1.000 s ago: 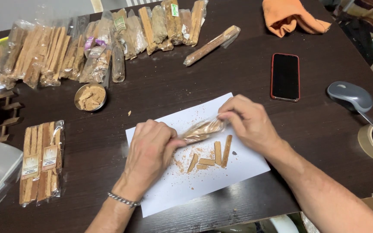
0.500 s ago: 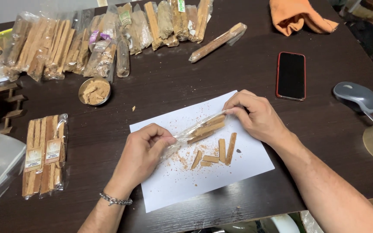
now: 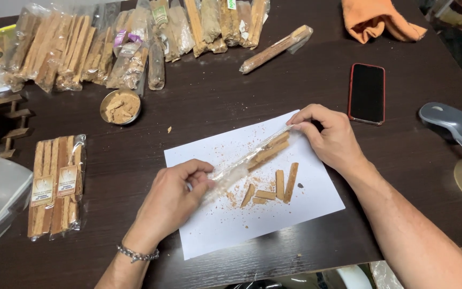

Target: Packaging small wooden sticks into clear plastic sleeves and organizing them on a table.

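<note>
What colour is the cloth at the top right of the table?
The cloth is orange, seen best in the head view, crumpled near the table's far edge.

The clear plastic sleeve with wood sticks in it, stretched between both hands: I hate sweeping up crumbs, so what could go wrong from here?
1. The clear sleeve is pulled taut between the left hand and right hand; if a grip slips, the sticks inside could fall out.
2. Crumbs already dot the white paper; more could scatter onto the dark table.
3. Loose sticks lie just below and might get knocked off the sheet.
</note>
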